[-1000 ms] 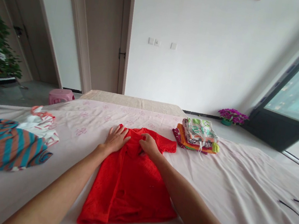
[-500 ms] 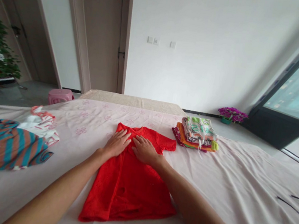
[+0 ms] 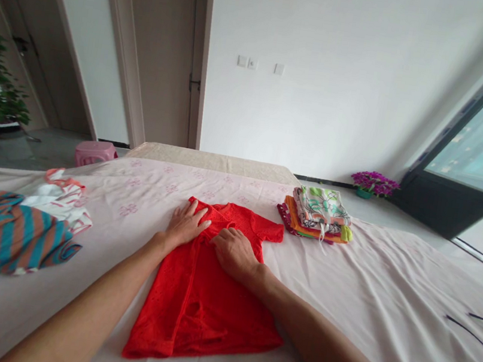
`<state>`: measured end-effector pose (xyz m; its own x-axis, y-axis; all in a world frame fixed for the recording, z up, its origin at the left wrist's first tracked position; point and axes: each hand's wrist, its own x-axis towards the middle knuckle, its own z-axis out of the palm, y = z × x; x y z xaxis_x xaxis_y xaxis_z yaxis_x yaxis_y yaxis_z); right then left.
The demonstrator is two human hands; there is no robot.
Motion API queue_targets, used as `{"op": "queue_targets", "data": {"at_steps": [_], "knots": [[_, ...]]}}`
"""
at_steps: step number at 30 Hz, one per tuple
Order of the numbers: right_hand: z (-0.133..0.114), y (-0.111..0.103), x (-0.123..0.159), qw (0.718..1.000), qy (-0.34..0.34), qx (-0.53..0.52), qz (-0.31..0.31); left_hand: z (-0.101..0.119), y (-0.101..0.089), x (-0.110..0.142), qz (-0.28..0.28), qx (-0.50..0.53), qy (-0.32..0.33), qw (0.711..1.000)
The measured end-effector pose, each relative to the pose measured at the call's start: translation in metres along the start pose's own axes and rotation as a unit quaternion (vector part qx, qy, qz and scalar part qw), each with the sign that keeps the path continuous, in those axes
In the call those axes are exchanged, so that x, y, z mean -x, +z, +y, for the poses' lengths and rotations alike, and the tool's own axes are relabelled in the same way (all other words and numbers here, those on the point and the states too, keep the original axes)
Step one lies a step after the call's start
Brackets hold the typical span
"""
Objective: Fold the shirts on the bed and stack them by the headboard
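Note:
A red short-sleeved top (image 3: 227, 306) with a small eyelet pattern lies in front of me, its neck pointing away. One sleeve (image 3: 267, 228) sticks out to the right; the left side looks folded in, with an edge running down it. My left hand (image 3: 186, 225) rests flat on the left shoulder of the top, fingers stretched out. Just below the neckline, my right hand (image 3: 235, 252) has its fingers curled into the red cloth, which puckers at the fingertips. Its thumb is partly hidden.
A stack of folded clothes (image 3: 320, 214) sits right of the top. To the left lie a striped blue and brown garment (image 3: 6, 239) and a white and red one (image 3: 61, 199). All rest on a pale sheet (image 3: 361, 320). Dark cords (image 3: 474, 340) are at the right. A pink stool (image 3: 95, 153) stands behind.
My right hand's fingers have gone from lying flat to curled, gathering the cloth near the neckline. My left hand has shifted slightly left, still flat on the top.

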<state>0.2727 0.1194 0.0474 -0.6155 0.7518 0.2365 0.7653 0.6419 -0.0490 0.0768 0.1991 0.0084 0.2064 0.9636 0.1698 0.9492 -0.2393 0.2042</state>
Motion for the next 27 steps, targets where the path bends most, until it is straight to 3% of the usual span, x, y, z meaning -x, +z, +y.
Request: {"op": "queue_targets", "data": {"at_steps": [5, 11, 14, 18, 22, 24, 27], "knots": [[-0.002, -0.007, -0.001, 0.999, -0.032, -0.029, 0.000, 0.001, 0.002, 0.002, 0.024, -0.009, 0.022, 0.999], [0.001, -0.006, -0.004, 0.998, 0.043, -0.009, 0.047, -0.004, 0.005, 0.000, -0.009, -0.007, 0.055, 0.998], [0.008, 0.009, 0.001, 0.998, 0.057, 0.000, -0.010, -0.003, 0.002, 0.002, -0.005, -0.018, 0.057, 0.998], [0.016, 0.018, 0.010, 0.997, 0.061, -0.031, -0.045, 0.014, -0.005, 0.016, 0.032, -0.027, 0.074, 0.996], [0.030, 0.003, 0.014, 0.994, 0.025, -0.101, -0.041, 0.038, -0.008, 0.043, 0.016, 0.015, 0.166, 0.986], [0.043, -0.006, 0.015, 0.990, 0.075, -0.116, -0.015, 0.046, -0.009, 0.058, -0.020, 0.033, 0.216, 0.976], [0.072, -0.015, 0.015, 0.972, 0.216, -0.074, 0.048, 0.053, -0.012, 0.073, -0.039, 0.053, 0.242, 0.968]]}}
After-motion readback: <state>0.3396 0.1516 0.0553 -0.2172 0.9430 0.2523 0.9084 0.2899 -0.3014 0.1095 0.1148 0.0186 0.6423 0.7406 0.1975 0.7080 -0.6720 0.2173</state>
